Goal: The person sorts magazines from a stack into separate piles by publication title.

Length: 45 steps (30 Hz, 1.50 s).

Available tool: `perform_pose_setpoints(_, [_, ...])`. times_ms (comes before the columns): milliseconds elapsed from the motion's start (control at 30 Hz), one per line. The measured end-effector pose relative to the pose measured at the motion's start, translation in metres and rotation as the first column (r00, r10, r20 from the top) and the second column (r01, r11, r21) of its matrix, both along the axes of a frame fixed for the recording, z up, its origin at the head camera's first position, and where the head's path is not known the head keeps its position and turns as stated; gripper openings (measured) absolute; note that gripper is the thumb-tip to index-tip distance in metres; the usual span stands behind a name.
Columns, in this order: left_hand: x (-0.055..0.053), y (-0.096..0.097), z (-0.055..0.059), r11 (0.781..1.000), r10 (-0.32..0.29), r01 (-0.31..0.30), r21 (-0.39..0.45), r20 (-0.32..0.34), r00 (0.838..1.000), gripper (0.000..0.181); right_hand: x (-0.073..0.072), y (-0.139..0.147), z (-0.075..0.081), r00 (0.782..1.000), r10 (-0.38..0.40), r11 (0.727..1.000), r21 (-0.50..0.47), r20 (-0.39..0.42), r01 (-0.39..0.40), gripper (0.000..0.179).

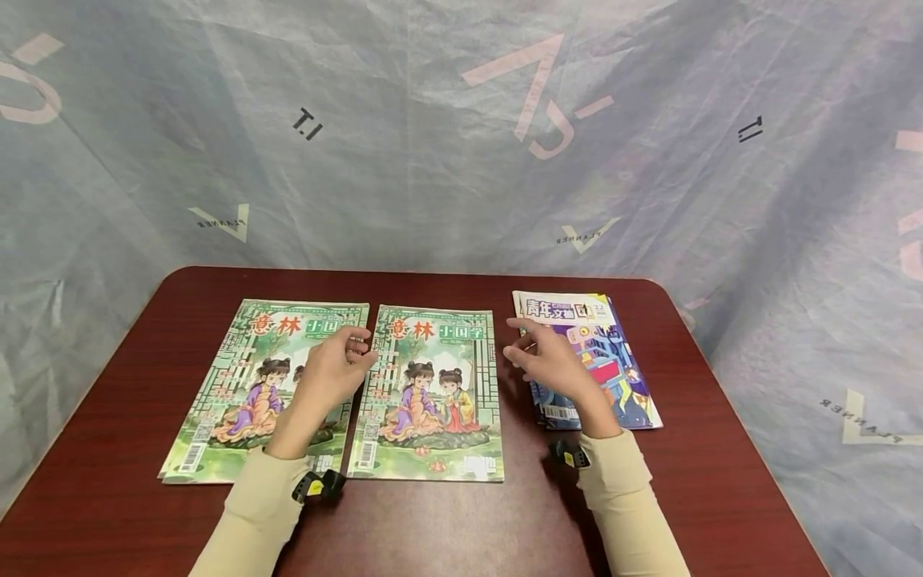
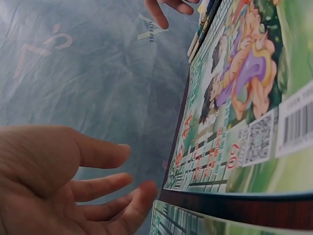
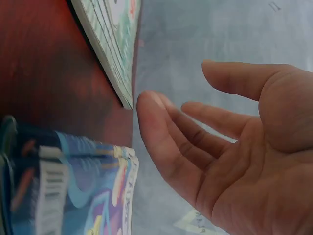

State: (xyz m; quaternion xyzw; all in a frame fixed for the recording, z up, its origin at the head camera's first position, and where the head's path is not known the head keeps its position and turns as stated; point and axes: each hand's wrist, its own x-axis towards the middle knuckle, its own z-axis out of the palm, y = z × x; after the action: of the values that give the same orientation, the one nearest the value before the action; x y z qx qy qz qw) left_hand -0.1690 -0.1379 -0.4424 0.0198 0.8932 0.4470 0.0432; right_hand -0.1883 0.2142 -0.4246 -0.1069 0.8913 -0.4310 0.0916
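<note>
Behind the red table (image 1: 108,497) hangs a grey-blue sheet. On the table I see three magazines: a left green magazine (image 1: 245,377), a middle green magazine (image 1: 433,401) and a blue magazine (image 1: 613,361) on the right. My left hand (image 1: 332,373) hovers relaxed above the left one, holding nothing. My right hand (image 1: 551,361) is loose too, over the blue magazine's left edge. I judge them thin, light, floppy and glossy; better to lift at an edge or the spine.

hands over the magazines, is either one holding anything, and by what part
Nothing is held. The left hand and right hand hover open above the magazines, fingers relaxed, palms empty in both wrist views.
</note>
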Motion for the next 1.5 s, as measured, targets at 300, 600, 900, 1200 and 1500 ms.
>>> perform_pose_setpoints(300, [0.002,0.005,-0.012,0.994,-0.043,0.042,-0.097,-0.014,0.999,0.044,0.001,-0.019,-0.009,0.996,-0.001,0.999,0.054,0.093,-0.004,0.063])
perform_pose_setpoints(600, [0.002,0.01,-0.015,0.988,-0.053,0.048,-0.145,-0.029,0.998,0.048,0.003,-0.024,-0.018,0.984,-0.037,0.999,0.033,0.174,0.032,0.067])
perform_pose_setpoints(900, [0.004,0.02,-0.027,0.991,-0.015,0.002,-0.137,-0.089,0.996,0.053,0.005,-0.031,-0.022,0.973,-0.098,0.995,0.019,0.208,0.097,0.07])
perform_pose_setpoints(1200, [0.01,0.021,-0.011,0.999,-0.047,0.048,-0.009,0.046,0.998,0.051,0.003,-0.033,-0.024,0.974,-0.131,0.991,0.052,0.186,0.123,0.079])
perform_pose_setpoints(1500, [0.004,0.006,-0.008,0.97,-0.18,0.145,0.195,0.173,0.968,0.058,0.004,-0.029,-0.023,0.977,-0.128,0.991,0.055,0.168,0.121,0.078])
